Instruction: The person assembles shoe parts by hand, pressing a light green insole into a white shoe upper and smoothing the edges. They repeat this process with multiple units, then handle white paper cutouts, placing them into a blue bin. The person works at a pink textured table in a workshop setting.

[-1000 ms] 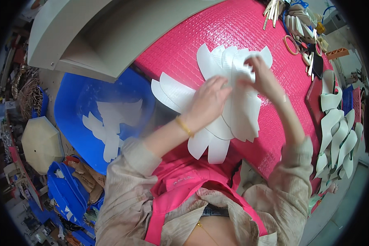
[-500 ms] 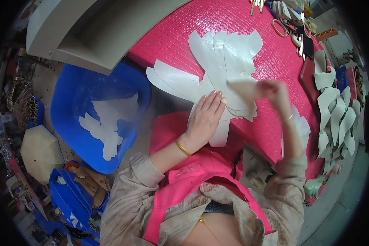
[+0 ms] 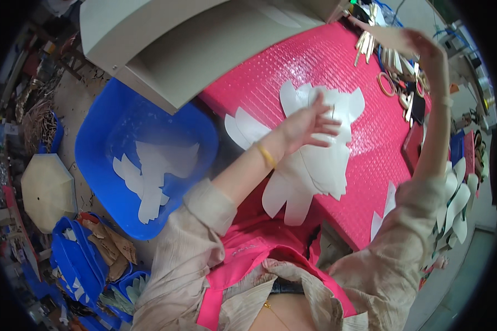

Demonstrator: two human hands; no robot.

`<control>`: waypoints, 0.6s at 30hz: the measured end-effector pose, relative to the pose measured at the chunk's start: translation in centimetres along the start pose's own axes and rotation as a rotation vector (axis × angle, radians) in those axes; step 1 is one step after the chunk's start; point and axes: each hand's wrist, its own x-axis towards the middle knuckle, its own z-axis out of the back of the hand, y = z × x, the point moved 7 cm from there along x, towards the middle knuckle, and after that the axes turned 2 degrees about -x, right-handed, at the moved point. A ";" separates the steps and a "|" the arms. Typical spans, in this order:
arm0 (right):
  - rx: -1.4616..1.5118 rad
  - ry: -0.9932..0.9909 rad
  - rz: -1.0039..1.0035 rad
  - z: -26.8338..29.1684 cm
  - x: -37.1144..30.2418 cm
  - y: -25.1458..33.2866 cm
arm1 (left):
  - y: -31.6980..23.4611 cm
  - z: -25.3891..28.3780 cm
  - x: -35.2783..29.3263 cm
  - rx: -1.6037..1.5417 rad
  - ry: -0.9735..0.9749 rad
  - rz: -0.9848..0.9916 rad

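A pile of white cut pieces (image 3: 326, 168) with curved, petal-like ends lies on the pink quilted table cover (image 3: 381, 160), some ends hanging over the near edge. Above the pile is my left hand (image 3: 309, 127), its fingers spread and nothing in it; whether it touches the sheets I cannot tell. My right hand (image 3: 395, 38) reaches far to the upper right, somewhat blurred, fingers stretched toward the corner of a beige machine housing (image 3: 165, 77). I see nothing held in it. Bundled pale strips (image 3: 366, 47) lie just below that hand.
On the left stands a blue tub (image 3: 99, 165) with more white pieces (image 3: 149, 176) inside. Scissors (image 3: 386, 83) and small tools lie at the table's far right. Curved pale pieces (image 3: 455, 204) hang at the right. A beige octagonal stool (image 3: 48, 192) stands at far left.
My right hand has gone from beside the pile up to the machine housing's corner. My left hand, flat on the sheets before, now has its fingers spread over them. The view has shifted.
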 end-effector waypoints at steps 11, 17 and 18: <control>0.844 0.737 -0.520 -24.4 -5.8 10.5 | -4.4 9.3 -6.3 -0.062 -0.441 -0.472; 1.202 0.775 -0.327 -35.8 0.8 19.9 | -5.3 13.4 -11.0 -0.149 -0.625 -0.551; 1.261 0.693 -0.278 -37.2 2.4 21.7 | -5.6 14.3 -12.3 -0.169 -0.660 -0.616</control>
